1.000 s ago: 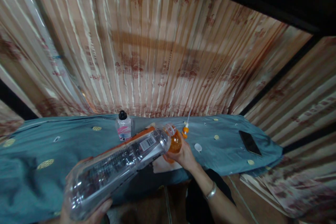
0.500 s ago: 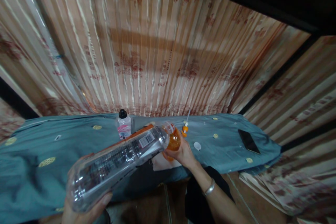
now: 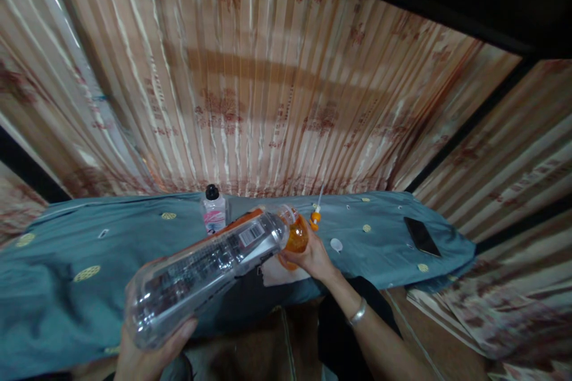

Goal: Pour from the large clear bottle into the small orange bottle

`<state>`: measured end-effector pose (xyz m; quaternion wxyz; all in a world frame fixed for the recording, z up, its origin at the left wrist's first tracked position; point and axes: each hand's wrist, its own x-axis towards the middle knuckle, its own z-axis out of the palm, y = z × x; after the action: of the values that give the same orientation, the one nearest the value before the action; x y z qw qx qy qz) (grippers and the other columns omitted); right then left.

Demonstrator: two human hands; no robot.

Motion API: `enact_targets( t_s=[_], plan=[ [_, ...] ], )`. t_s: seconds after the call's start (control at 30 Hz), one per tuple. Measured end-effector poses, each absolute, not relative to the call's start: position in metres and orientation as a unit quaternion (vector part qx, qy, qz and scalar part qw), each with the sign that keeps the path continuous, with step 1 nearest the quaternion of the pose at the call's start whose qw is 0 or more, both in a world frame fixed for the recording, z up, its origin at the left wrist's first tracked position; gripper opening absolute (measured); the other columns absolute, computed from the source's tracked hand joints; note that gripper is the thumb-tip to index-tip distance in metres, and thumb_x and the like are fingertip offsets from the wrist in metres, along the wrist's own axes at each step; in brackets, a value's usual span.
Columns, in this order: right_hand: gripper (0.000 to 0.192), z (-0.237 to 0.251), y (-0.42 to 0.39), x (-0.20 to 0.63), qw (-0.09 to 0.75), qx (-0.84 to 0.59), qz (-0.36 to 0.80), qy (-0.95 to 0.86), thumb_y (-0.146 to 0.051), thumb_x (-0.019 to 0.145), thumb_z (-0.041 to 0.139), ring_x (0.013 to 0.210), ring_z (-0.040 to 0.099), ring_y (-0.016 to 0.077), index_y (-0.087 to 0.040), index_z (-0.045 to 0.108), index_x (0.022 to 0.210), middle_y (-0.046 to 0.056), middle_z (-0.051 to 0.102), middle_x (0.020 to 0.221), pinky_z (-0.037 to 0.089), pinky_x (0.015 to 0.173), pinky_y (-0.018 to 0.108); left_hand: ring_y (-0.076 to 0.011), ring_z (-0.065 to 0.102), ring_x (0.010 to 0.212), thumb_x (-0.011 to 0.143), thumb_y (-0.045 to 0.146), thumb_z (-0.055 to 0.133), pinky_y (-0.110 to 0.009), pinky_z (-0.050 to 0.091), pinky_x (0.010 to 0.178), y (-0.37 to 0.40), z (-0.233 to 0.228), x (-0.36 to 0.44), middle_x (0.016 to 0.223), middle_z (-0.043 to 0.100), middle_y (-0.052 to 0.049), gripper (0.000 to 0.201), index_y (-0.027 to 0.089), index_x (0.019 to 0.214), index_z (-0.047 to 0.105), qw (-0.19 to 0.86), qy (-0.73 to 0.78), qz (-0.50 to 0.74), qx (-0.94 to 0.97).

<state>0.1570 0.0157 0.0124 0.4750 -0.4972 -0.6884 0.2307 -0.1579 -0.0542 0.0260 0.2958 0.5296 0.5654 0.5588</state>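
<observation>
Two bottles meet mouth to mouth above a worktop (image 3: 111, 238) draped in a blue-green cloth. The large clear bottle (image 3: 205, 274) lies tilted, its base low and near the camera, its neck raised toward the small orange bottle (image 3: 296, 237). The left hand (image 3: 152, 351) cups the big bottle's base, fingers wrapped under it in a firm grip. The right hand (image 3: 313, 256) closes its grip round the orange bottle, holding it upright just above a white cloth (image 3: 274, 274) on the worktop. A silver bangle (image 3: 357, 312) sits on that wrist.

To pour well here, it seems best to keep the orange bottle steady and upright, hold the two mouths lined up and touching, and raise the clear bottle's base slowly so the stream stays thin.

Just beyond the orange bottle lies an orange pump nozzle with a tube (image 3: 316, 214), and near it a small white cap (image 3: 336, 244). A small bottle with a black cap (image 3: 213, 211) stands behind. A dark phone (image 3: 421, 237) lies well apart to the right. Patterned curtains (image 3: 268, 101) hang behind.
</observation>
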Motion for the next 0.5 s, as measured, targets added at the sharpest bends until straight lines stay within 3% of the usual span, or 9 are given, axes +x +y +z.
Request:
enact_targets(
  t_s=[0.07,0.2,0.33,0.5],
  plan=[
    [0.087,0.0136,0.0156,0.1568,0.474,-0.499,0.229,-0.688,-0.031,0.068,0.081,0.123,0.057,0.0282,-0.028,0.037,0.143,0.007,0.059,0.135,0.043,0.109,0.048,-0.0346,0.057,0.115,0.051,0.053,0.079,-0.054,0.045,0.101,-0.0548,0.0285,-0.1532,0.126,0.056,-0.011,0.085,0.025,0.126,0.049,0.273,0.567,0.589,0.507],
    [0.085,0.0152,0.0152,0.1563,0.471,-0.501,0.235,-0.687,-0.033,0.068,0.081,0.123,0.058,0.0286,-0.026,0.040,0.142,0.008,0.061,0.133,0.043,0.108,0.047,-0.0377,0.056,0.112,0.044,0.054,0.080,-0.059,0.045,0.099,-0.0535,0.0310,-0.1493,0.121,0.057,-0.012,0.086,0.023,0.120,0.053,0.251,0.567,0.599,0.506],
    [0.085,0.0131,0.0150,0.1558,0.480,-0.501,0.234,-0.681,-0.034,0.069,0.080,0.122,0.059,0.0285,-0.025,0.039,0.142,0.008,0.062,0.131,0.044,0.108,0.046,-0.0352,0.057,0.111,0.056,0.050,0.076,-0.057,0.047,0.098,-0.0531,0.0346,-0.1456,0.122,0.055,-0.011,0.072,0.026,0.120,0.051,0.250,0.544,0.604,0.527],
    [0.085,0.0119,0.0153,0.1552,0.488,-0.498,0.241,-0.676,-0.035,0.069,0.080,0.120,0.061,0.0283,-0.024,0.039,0.142,0.008,0.063,0.130,0.045,0.107,0.047,-0.0375,0.053,0.116,0.060,0.053,0.074,-0.063,0.037,0.107,-0.0492,0.0291,-0.1478,0.121,0.055,-0.011,0.064,0.027,0.116,0.053,0.216,0.539,0.595,0.555]
  ],
)
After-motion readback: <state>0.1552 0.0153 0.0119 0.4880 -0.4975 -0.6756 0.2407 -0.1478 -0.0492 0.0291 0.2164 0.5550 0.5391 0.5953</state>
